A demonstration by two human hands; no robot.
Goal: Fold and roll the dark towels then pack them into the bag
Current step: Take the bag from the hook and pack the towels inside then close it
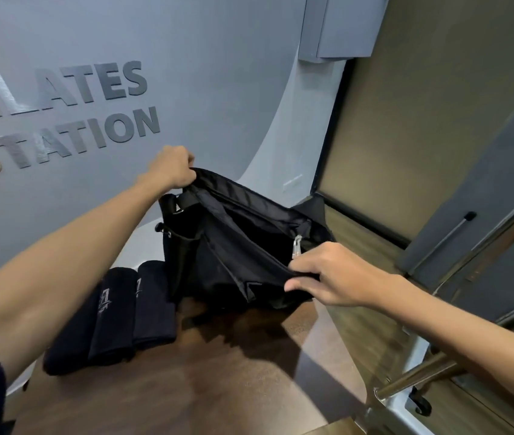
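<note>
A black fabric bag (233,243) stands on the dark wooden table (218,372), its mouth pulled wide open. My left hand (172,169) grips the far rim at the top left. My right hand (328,274) pinches the near rim beside a silver zipper pull (297,244). Three dark rolled towels (114,315) lie side by side on the table to the left of the bag, touching it, partly behind my left forearm. The inside of the bag is dark and I cannot tell what it holds.
A grey wall with raised lettering (70,120) stands right behind the table. To the right are a tan panel (422,120), a grey door (485,215) and a metal rail (419,376) below the table's right edge.
</note>
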